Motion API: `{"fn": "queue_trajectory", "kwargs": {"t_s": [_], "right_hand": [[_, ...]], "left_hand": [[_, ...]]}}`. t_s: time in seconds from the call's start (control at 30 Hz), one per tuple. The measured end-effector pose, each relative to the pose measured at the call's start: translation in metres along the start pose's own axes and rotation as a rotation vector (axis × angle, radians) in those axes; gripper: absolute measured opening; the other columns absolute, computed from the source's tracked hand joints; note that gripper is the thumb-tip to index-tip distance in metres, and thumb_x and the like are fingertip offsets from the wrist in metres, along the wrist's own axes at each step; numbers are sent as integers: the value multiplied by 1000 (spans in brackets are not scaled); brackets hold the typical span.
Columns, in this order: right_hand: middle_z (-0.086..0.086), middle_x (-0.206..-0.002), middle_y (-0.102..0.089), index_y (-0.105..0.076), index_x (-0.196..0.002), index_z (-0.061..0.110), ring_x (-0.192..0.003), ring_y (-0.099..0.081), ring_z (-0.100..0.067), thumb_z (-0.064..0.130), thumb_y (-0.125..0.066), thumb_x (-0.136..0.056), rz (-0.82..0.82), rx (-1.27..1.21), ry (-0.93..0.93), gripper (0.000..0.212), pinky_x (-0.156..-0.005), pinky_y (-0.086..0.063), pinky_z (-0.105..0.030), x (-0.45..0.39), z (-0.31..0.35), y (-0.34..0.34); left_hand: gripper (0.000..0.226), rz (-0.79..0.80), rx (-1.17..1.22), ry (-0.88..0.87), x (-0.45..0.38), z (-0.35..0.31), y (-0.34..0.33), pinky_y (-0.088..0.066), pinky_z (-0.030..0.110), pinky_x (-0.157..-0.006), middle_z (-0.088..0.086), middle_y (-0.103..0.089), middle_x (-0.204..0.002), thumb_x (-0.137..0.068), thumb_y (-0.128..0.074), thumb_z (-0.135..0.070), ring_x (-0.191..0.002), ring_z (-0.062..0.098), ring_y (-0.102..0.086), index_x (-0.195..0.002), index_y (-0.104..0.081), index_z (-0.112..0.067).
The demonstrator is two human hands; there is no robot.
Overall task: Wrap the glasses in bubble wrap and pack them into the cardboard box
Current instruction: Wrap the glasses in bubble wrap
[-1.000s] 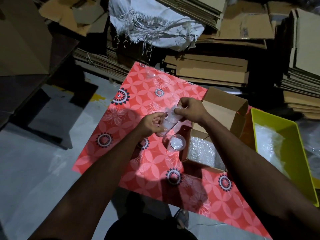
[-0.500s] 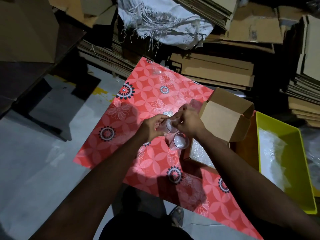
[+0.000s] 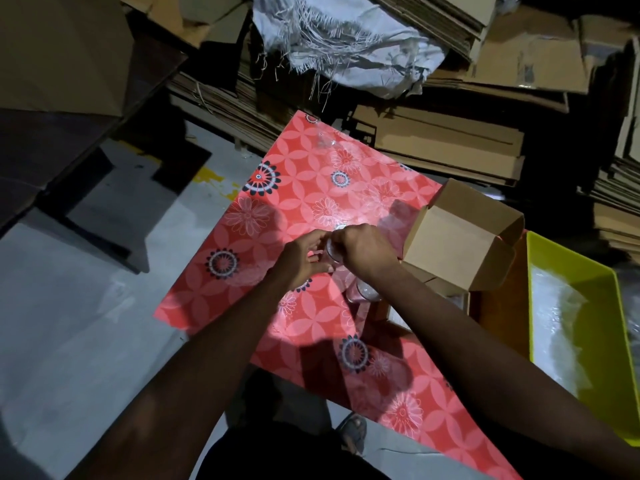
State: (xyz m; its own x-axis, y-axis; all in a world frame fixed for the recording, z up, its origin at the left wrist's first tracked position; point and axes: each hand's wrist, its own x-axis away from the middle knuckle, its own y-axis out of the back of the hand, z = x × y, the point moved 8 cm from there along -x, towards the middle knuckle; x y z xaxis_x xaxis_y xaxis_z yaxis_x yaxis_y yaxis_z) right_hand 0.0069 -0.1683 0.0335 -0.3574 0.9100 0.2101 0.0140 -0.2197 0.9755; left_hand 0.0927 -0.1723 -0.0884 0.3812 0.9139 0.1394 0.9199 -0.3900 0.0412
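both hands met over the middle of the red floral-patterned table covering point(image 3: 298, 188). the left hand point(image 3: 304, 259) curled its fingers around a small clear glass point(image 3: 333, 251), and the right hand point(image 3: 363, 249) gripped the same glass from the other side, its knuckles hiding most of it. whether bubble wrap lay around that glass could not be told, since so little of it showed between the hands. a second clear glass point(image 3: 362, 291) stood on the covering just below the right wrist, close to the near left corner of the brown cardboard box point(image 3: 457, 251). that box sat at the right edge of the covering with its flaps raised, and a patch of pale bubble wrap lining point(image 3: 398, 317) showed inside it beside the right forearm. a loose sheet of clear wrap point(image 3: 398, 220) lay against the box's left side, touching the covering. another clear glass object point(image 3: 323, 140), too faint to make out well, stood near the far corner of the covering. just past the right edge stood a yellow-green plastic bin point(image 3: 609, 393) holding crumpled clear wrap point(image 3: 557, 323). stacks of flattened brown cardboard point(image 3: 440, 143) and a frayed white woven sack point(image 3: 346, 46) lay beyond the far edge. a sandalled foot point(image 3: 353, 431) showed on the grey floor point(image 3: 69, 341) below the near edge.
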Motion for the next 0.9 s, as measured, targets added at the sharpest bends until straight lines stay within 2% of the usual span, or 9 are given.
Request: {"fn": "queue_trajectory", "kwargs": {"t_s": [0.07,0.17,0.23,0.3,0.37,0.47,0.57,0.77,0.9], "right_hand": [[4,-64,-39,-59,-77,17,-78,-58,-26,12,-58,-87,37,98,35,11,-57,-22,-28,2,0,2],[4,-76,-50,-73,-101,20,-101,-48,-20,16,-57,-94,76,162,100,19,-54,-18,-26,5,-5,6],[0,-89,-70,-76,-114,18,-108,-52,-26,9,-58,-92,96,45,149,29,-68,-28,-22,3,-12,4],[-6,-103,-77,-78,-111,14,-103,-65,-27,0,-63,-86,41,-137,123,32,-81,-41,-22,4,-23,10],[-8,-102,-76,-77,-106,11,-90,-70,-25,-7,-66,-79,-34,-231,126,34,-77,-47,-23,4,-24,18],[-10,-99,-71,-75,-107,12,-87,-68,-26,-9,-69,-69,5,-194,221,44,-74,-53,-33,-2,-12,17],[-8,-99,-74,-79,-104,14,-88,-69,-27,-8,-72,-72,80,-134,228,39,-75,-55,-34,-10,-11,11],[-5,-87,-77,-79,-87,10,-80,-70,-18,-5,-76,-73,173,-163,125,20,-60,-32,2,-5,-6,3],[-2,-91,-78,-80,-91,15,-87,-70,-19,1,-74,-77,152,-94,95,21,-64,-30,-8,-9,-3,3]], "left_hand": [[66,10,-6,0,-1,-1,-1,-50,21,-92,-1,-68,-119,-70,-85,1,-115,14,-62,-122,-59,-29],[66,15,8,19,-1,0,-2,-50,17,-90,2,-68,-121,-70,-85,3,-112,12,-63,-124,-60,-25],[66,3,12,29,0,0,-1,-50,16,-90,4,-67,-123,-71,-84,4,-114,14,-63,-126,-60,-24],[65,-4,16,31,0,1,-2,-50,20,-93,7,-67,-124,-72,-83,5,-115,17,-62,-125,-60,-25],[65,-5,5,35,0,0,-1,-50,26,-96,8,-67,-124,-72,-83,3,-116,20,-62,-124,-59,-27],[68,6,-24,41,-1,-1,-1,-51,31,-99,6,-67,-123,-72,-84,2,-117,21,-62,-125,-57,-30],[70,12,-33,25,0,-3,-1,-51,30,-98,2,-67,-120,-71,-84,4,-115,18,-62,-123,-57,-34],[70,40,-36,13,4,-7,-4,-48,11,-88,-5,-66,-118,-74,-79,10,-113,9,-60,-122,-56,-36],[67,39,-23,8,5,-10,-3,-45,5,-82,1,-64,-115,-75,-77,13,-104,-4,-59,-127,-54,-22]]}}
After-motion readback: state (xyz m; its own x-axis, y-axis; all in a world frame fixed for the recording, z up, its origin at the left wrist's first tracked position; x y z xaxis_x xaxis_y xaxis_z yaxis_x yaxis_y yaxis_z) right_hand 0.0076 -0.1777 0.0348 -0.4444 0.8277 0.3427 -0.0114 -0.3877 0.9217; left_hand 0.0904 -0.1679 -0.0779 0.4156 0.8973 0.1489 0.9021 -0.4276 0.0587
